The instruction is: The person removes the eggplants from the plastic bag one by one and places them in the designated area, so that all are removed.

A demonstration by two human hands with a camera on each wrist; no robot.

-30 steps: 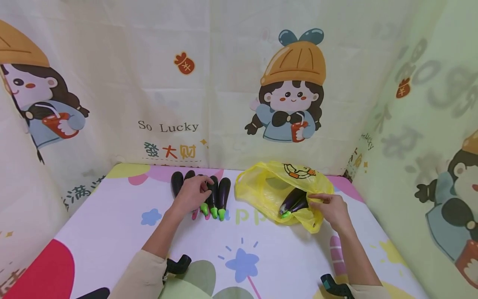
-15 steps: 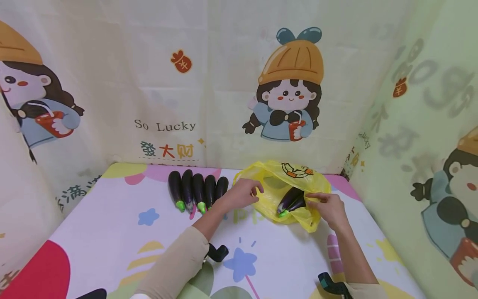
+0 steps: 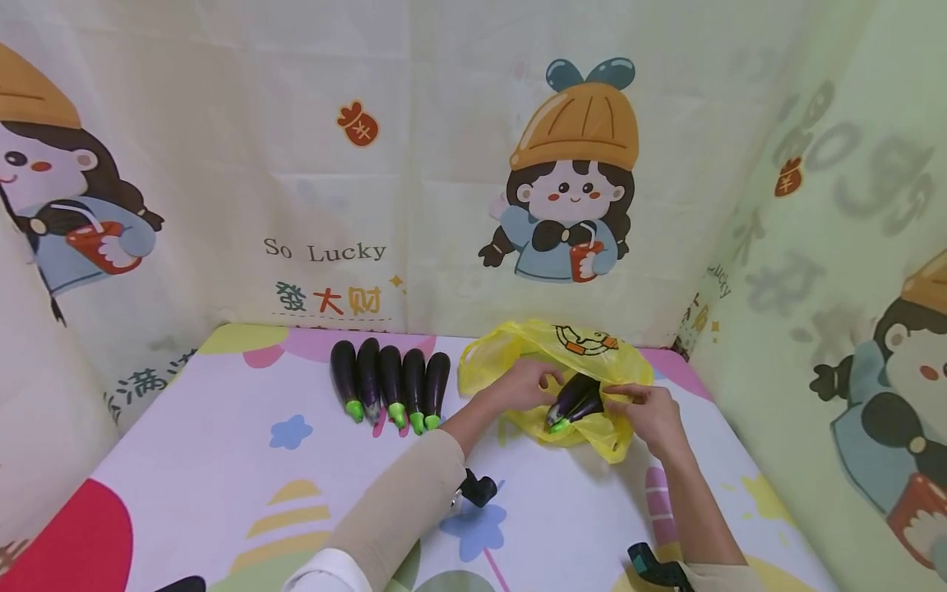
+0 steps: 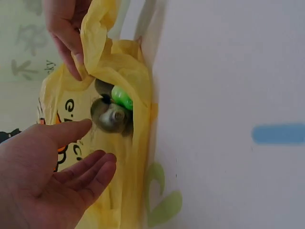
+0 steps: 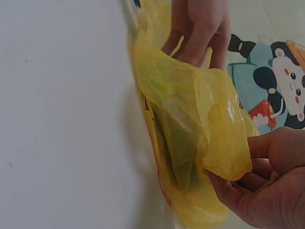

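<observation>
A yellow plastic bag point(image 3: 484, 366) lies on the table with its mouth spread open. Inside it, two eggplants point(image 3: 573, 400) lie side by side, green and pale stem ends toward the opening. My left hand point(image 3: 527, 385) reaches into the mouth, just left of them. In the left wrist view its thumb and fingers point(image 4: 97, 174) are parted, with nothing between them. My right hand point(image 3: 651, 415) pinches the bag's right edge between thumb and fingers, as the right wrist view also shows. Through the thin plastic, the eggplants show as dark shapes in that view.
Several more eggplants point(image 3: 392, 385) lie in a row left of the bag, stems toward me. The table point(image 3: 207, 444) wears a printed cover. Behind it and at both sides hang printed cloth walls point(image 3: 444, 164).
My left hand has moved right, from over the row of eggplants, past the bag's left edge and into its mouth. My right hand keeps its pinch on the bag.
</observation>
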